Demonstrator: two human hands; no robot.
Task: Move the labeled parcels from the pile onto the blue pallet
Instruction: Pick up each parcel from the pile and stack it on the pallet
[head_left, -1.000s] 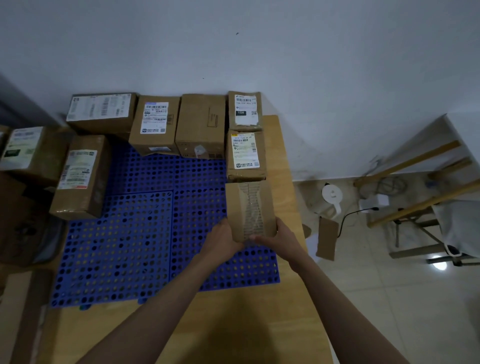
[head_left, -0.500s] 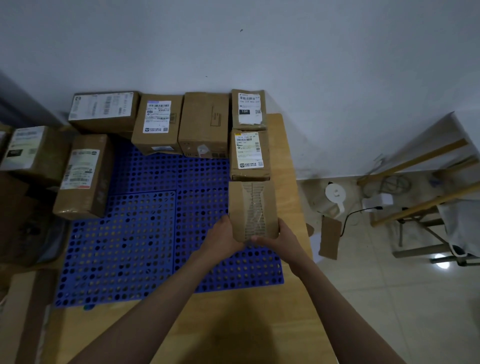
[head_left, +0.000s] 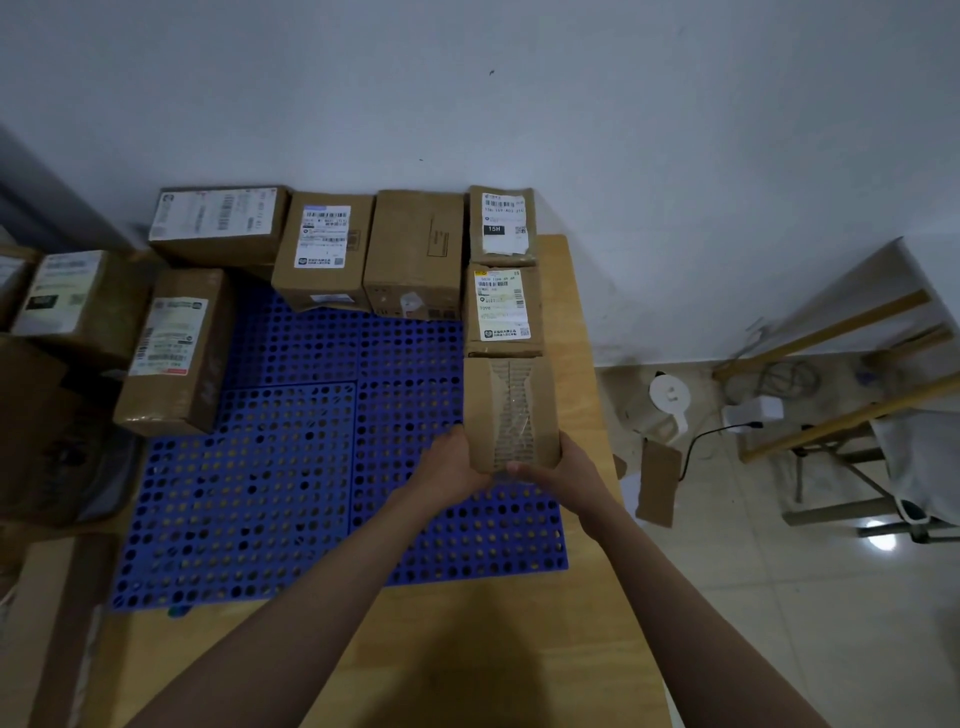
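Both hands hold a small brown taped parcel (head_left: 511, 413) at the right edge of the blue pallet (head_left: 291, 467). My left hand (head_left: 449, 465) grips its near left corner, my right hand (head_left: 563, 470) its near right corner. Its top shows torn tape and no label. It sits directly in front of a labeled parcel (head_left: 503, 309), with another labeled parcel (head_left: 503, 226) behind that. More parcels line the pallet's far edge: a plain one (head_left: 415, 252), a labeled one (head_left: 324, 247) and a wide one (head_left: 221, 223). A long labeled parcel (head_left: 174, 351) lies on the pallet's left side.
The pallet rests on a wooden table (head_left: 493, 649) against a white wall. The pile of boxes (head_left: 62, 301) stands at the left. On the tiled floor to the right are a white kettle (head_left: 670, 402), a cardboard scrap (head_left: 657, 483) and wooden-framed furniture (head_left: 841, 415).
The held parcel has moved slightly forward, up against the labeled parcel behind it. Both hands stay on its near corners.
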